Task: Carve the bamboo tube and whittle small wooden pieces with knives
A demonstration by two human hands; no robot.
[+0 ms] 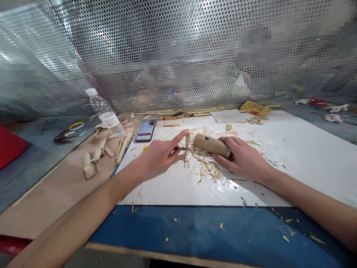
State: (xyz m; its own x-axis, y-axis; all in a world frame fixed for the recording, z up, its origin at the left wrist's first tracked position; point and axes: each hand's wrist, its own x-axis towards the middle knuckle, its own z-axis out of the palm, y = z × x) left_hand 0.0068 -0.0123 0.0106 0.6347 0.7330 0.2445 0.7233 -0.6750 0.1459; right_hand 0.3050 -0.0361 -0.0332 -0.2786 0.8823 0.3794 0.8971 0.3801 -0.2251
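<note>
one white sheet (281,175) fills my view at 12 o'clock, with wood shavings (205,163) heaped mid-sheet. the right hand (241,158) curls its fingers closed around a wooden billet (210,145) held there, while the left hand (158,154) pinches a small knife (181,149) just beside it, index finger extended.
</note>
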